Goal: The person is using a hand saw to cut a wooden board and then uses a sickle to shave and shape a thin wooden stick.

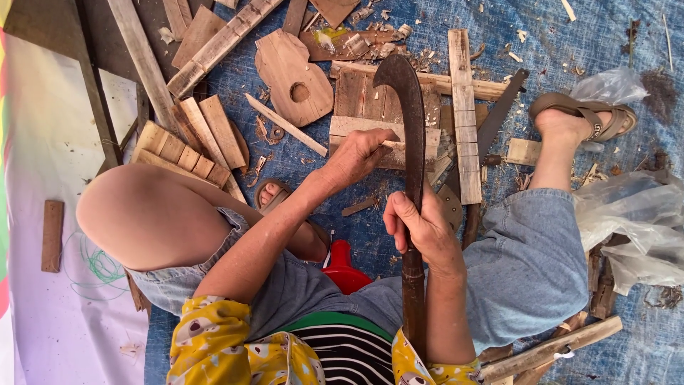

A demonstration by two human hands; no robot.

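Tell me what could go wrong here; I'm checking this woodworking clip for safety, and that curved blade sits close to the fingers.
1. The left hand holds a small wood piece right beside the curved blade gripped by the right hand; a slip could cut the fingers.
2. The sandalled foot and bare knee sit near the work, exposed to a glancing blade.
3. Loose wood scraps on the blue tarp could shift underfoot.

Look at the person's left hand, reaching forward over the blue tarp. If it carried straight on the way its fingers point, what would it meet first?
Probably the machete blade: the left hand already rests on a pale wooden piece, fingers pointing at the blade. Depth is unclear.
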